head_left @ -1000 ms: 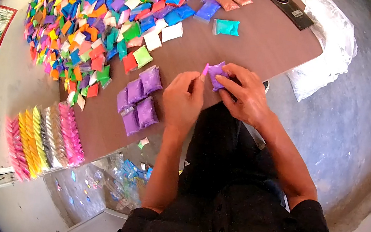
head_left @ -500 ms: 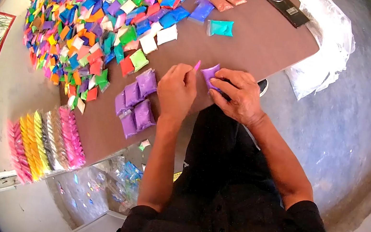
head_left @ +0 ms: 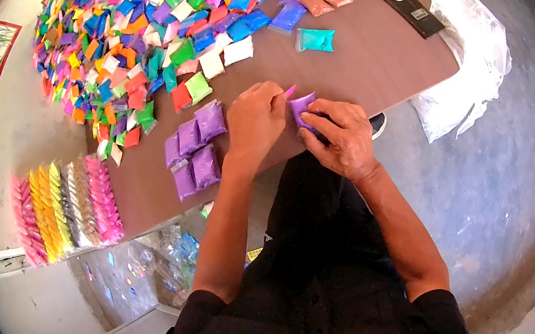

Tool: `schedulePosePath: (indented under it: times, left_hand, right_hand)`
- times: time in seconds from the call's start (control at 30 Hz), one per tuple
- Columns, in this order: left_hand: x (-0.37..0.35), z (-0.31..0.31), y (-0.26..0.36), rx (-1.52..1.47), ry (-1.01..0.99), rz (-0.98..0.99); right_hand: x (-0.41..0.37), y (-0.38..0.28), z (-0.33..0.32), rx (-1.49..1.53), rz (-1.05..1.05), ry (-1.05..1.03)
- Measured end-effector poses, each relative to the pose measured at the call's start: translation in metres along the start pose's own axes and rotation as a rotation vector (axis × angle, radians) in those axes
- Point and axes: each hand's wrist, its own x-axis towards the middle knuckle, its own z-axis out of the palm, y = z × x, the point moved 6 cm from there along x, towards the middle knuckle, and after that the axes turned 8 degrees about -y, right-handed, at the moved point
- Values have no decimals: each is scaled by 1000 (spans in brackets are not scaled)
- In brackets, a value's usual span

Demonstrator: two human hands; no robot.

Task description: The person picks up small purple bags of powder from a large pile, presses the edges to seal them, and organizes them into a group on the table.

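A: In the head view, what does the left hand (head_left: 256, 120) have?
B: Its fingers are folded in and pinched together on a small pink strip (head_left: 290, 91), whose tip sticks out toward the other hand
A: And the right hand (head_left: 341, 135)?
B: Fingers bent and only slightly parted, thumb underneath, with the fingertips closed on a purple packet (head_left: 300, 108). The packet is held up over the near edge of the brown table (head_left: 374, 65), between the two hands
A: Does the strip touch the packet?
B: It's right by the upper corner, but I can't tell if they touch
A: What lies around them?
B: Five purple pouches (head_left: 205, 166) sit grouped on the table, on the left hand's outer side. Beyond them spreads a big heap of coloured packets (head_left: 129, 26), and a teal packet (head_left: 317, 40) lies apart, past the hands
A: Anything at the ends?
B: Colour-sorted rows (head_left: 69, 205) at the left corner, and a flat dark object (head_left: 408, 9) near a white plastic bag (head_left: 470, 59) on the right
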Motion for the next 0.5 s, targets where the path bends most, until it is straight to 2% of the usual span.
schedulePosePath:
  times: [0.1, 0.23, 0.3, 0.5]
  left_hand:
    - [-5, -4, 16, -126, 13, 26]
    - [-6, 4, 27, -121, -3, 107]
    - [0, 9, 21, -95, -70, 82]
    - [13, 10, 6, 68, -78, 65]
  right_hand:
    - [0, 0, 1, 19, 11, -6]
    - [-1, 2, 5, 16, 6, -28]
    - [-1, 3, 4, 19, 17, -34]
    - [1, 1, 2, 12, 28, 2]
